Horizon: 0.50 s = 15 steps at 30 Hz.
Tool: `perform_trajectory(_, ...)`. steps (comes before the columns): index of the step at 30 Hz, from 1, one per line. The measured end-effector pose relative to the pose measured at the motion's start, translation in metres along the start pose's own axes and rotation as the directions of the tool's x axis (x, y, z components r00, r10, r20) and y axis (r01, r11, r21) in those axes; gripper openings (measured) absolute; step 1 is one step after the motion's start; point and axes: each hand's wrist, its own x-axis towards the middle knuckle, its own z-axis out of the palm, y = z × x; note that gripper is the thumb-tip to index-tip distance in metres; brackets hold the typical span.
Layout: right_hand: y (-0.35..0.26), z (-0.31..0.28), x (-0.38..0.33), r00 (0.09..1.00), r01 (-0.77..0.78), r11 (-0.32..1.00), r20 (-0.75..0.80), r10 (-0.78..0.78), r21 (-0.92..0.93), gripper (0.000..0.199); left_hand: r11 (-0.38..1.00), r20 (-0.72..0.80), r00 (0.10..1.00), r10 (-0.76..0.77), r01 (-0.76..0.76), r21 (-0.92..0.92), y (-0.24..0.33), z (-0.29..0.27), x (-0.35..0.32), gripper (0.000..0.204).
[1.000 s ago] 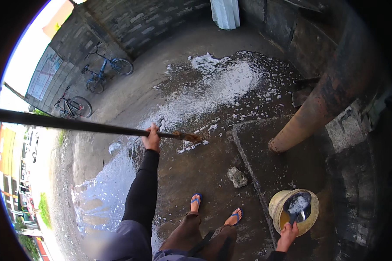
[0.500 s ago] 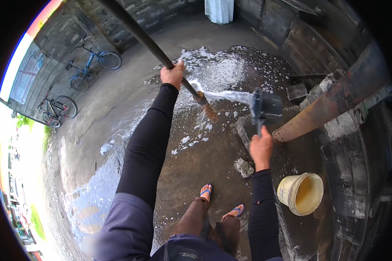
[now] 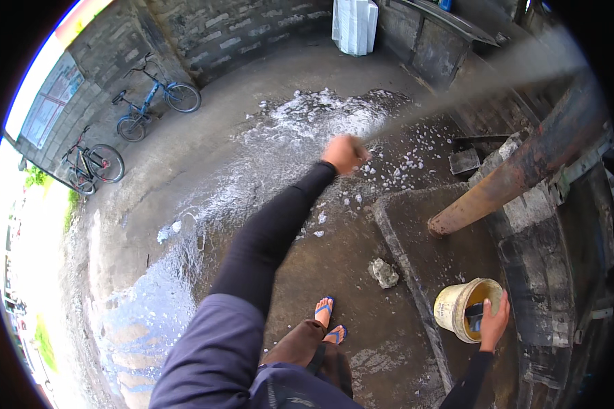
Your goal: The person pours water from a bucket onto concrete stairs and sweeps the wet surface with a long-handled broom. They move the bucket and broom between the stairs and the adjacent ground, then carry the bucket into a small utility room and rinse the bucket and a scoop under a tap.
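Note:
My left hand point(image 3: 346, 154) is closed around a long-handled broom, whose handle point(image 3: 471, 95) is smeared by motion and slants up to the far right. The broom's bristle end cannot be made out. At the lower right, my right hand point(image 3: 495, 323) reaches into the mouth of a dirty white bucket point(image 3: 449, 307). A dark water dipper point(image 3: 474, 311) is partly inside the bucket against my thumb, my fingers closed at its handle. White suds and water point(image 3: 320, 112) spread over the concrete floor ahead of my left hand.
A rusty post point(image 3: 488, 184) rises from a low concrete ledge point(image 3: 389, 228) on the right. A broken stone point(image 3: 383, 273) lies beside the ledge. Two bicycles point(image 3: 143, 109) stand by the block wall at the left. A white bundle point(image 3: 354, 27) stands at the back.
The dipper has stopped pouring water and moved down with my right hand into the bucket. My left hand has moved right and down, and the broom handle has swung from upper left to upper right.

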Motion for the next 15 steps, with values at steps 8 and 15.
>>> perform_trajectory(8, -0.121, -0.096, -0.067, 0.827, 0.455, 0.754, 0.538, -0.161, -0.474, 0.059, 0.930, 0.665, 0.683, 0.303, -0.364, -0.050, 0.069, 0.248, -0.227, 0.031)
perform_trajectory(15, -0.026, -0.016, -0.303, 0.598, -0.040, 0.948, 0.753, 0.275, -0.315, 0.064, 0.817, 0.824, 0.453, 0.340, -0.576, -0.021, -0.007, 0.300, -0.338, 0.014)
